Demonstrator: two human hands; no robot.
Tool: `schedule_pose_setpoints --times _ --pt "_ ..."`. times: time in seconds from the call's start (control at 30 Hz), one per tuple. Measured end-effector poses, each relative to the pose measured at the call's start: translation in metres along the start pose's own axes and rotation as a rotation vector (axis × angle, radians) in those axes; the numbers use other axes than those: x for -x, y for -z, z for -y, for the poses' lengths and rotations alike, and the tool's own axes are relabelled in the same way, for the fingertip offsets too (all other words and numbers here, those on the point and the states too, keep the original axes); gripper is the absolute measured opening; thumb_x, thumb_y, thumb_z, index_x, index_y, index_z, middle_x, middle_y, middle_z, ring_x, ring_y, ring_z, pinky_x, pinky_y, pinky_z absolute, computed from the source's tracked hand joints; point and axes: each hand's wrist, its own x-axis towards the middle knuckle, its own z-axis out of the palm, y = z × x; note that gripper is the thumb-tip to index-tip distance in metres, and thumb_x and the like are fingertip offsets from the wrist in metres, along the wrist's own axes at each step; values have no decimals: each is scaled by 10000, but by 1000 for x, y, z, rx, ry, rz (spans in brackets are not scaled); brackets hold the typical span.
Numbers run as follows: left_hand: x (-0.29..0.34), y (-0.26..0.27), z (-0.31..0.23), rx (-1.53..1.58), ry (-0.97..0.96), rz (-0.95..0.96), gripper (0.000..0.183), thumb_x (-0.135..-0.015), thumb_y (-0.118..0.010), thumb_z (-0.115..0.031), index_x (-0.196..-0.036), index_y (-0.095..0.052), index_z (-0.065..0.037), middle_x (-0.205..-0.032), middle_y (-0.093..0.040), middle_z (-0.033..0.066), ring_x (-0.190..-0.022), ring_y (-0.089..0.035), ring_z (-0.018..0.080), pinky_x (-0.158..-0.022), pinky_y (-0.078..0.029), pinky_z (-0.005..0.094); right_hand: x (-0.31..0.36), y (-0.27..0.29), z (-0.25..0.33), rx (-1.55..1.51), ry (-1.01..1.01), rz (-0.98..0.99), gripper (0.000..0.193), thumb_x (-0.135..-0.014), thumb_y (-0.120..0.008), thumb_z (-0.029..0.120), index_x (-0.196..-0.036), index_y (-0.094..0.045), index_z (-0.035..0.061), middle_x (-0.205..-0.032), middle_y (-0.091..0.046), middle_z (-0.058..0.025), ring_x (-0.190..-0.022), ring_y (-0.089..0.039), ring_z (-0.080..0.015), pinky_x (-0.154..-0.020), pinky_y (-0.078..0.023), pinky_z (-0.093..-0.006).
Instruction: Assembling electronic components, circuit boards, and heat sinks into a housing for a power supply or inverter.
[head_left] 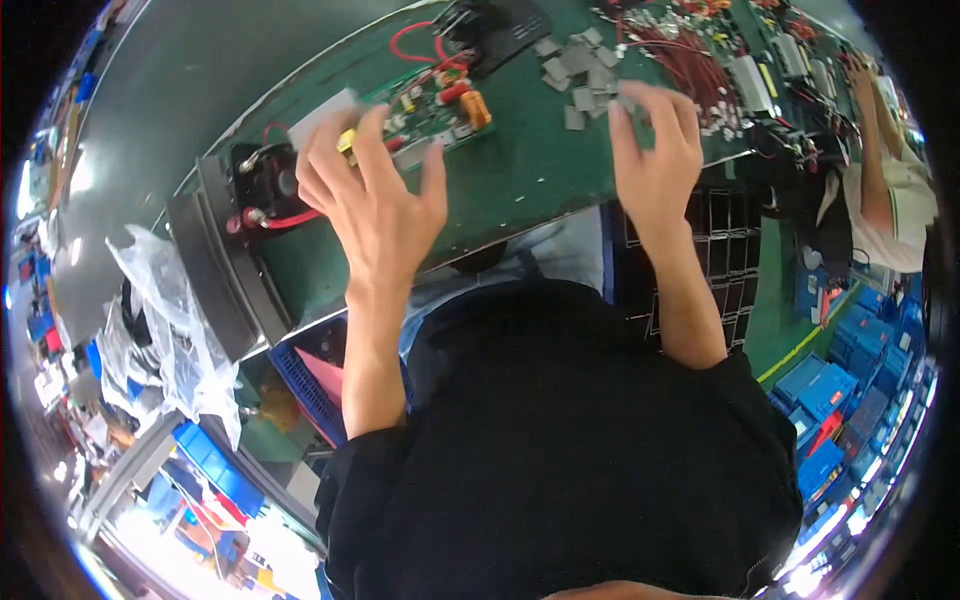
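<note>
My left hand is over the left end of a green circuit board, its fingers spread and bent, slightly blurred. The board carries orange coils, a red cylinder and yellow parts. Whether my fingertips touch it I cannot tell. My right hand hovers at the right edge of a loose pile of small grey square pieces. Its thumb and forefinger stand apart, and nothing plainly shows between them. A pale flat piece lies just behind my left hand.
A black device with red cable sits at the bench's left end. Another black unit with red wire stands behind the board. Red wires and components heap at the right. Beyond, a co-worker's arm reaches over the bench. Blue bins stand at right.
</note>
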Motion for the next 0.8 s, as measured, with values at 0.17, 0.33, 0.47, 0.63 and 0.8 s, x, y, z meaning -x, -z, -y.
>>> schedule_pose_setpoints --times 0.17,0.33,0.47,0.63,0.8 --pt "-11 -36 -87 354 -207 126 170 -862 -690 -187 -852 -552 -88 -872 -538 85 -825 -579 272 -685 -501 380 -12 6 -39 -90 -248 305 199 -862 -734 127 -1044 -744 46 -930 -677 -131 -849 -669 -275 -736 -525 -359" --pt "-12 -76 -120 119 -187 255 248 -818 -730 -164 -1002 -612 -46 -898 -587 72 -823 -622 250 -729 -554 330 -15 15 -43 -98 -289 379 158 -863 -733 102 -998 -745 21 -927 -684 -127 -766 -669 -227 -709 -520 -334" --pt "-14 -73 -116 -121 -362 375 286 -745 -724 -133 -995 -624 -38 -920 -577 61 -827 -620 187 -651 -550 269 -6 22 -35 -358 -472 320 148 -874 -724 53 -1017 -749 26 -889 -673 -90 -753 -639 -140 -685 -498 -284" --pt "-2 -43 -97 -216 -358 390 243 -733 -705 -106 -960 -648 -40 -943 -590 67 -799 -623 181 -646 -561 259 10 28 -13 -849 -725 214 212 -882 -681 -35 -1081 -750 -14 -881 -624 -11 -716 -537 -77 -641 -435 -242" --pt "26 10 -48 420 237 277 199 -839 -655 3 -1004 -705 -95 -964 -615 111 -822 -660 303 -682 -555 404 37 30 -2 -1277 -836 184 262 -883 -596 -98 -1107 -727 -67 -945 -600 -48 -762 -554 -114 -673 -445 -259"
